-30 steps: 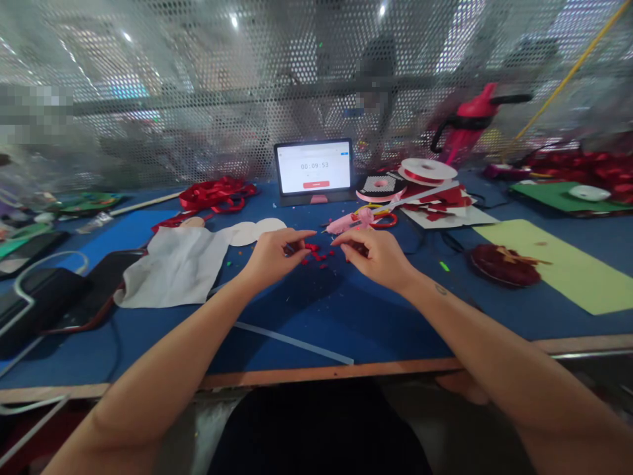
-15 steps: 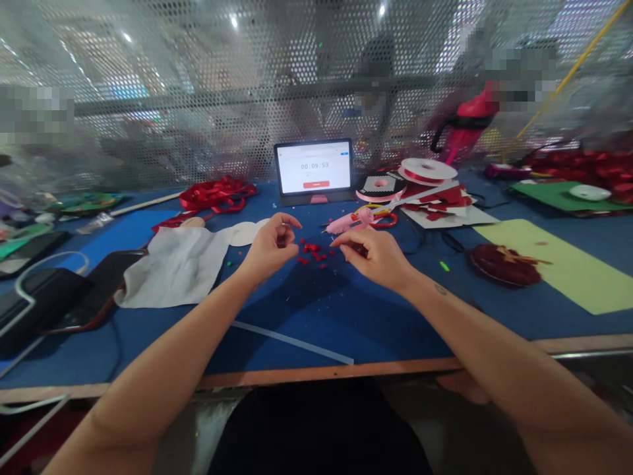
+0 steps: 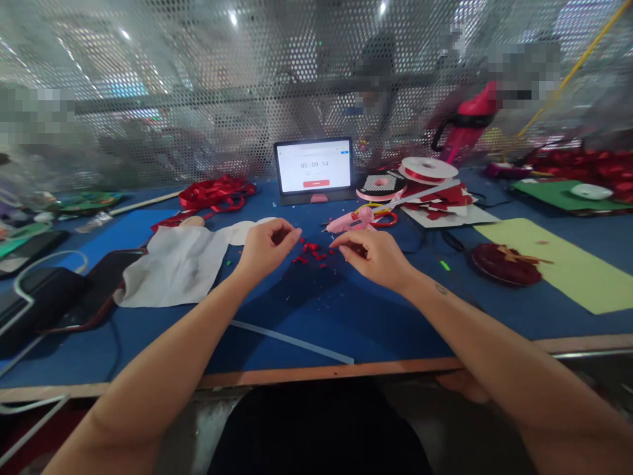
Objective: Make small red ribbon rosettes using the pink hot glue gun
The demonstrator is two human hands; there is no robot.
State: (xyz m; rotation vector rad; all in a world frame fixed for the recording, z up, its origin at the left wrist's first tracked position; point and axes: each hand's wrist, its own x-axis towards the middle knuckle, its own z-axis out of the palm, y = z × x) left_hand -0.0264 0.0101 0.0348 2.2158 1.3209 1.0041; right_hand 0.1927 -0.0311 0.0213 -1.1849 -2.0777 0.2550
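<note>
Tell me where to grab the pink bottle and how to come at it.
I'd grip the pink bottle by its black handle, reaching in from the left, on the side facing the tablet. The handle curves out from the body there, leaving a loop that fingers could likely hook through. Lift gently, since the bottle looks tilted in this view.

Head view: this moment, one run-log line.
left hand: left of red bits | right hand: right of red bits | grips: unclear | pink glue gun: beyond right hand
</note>
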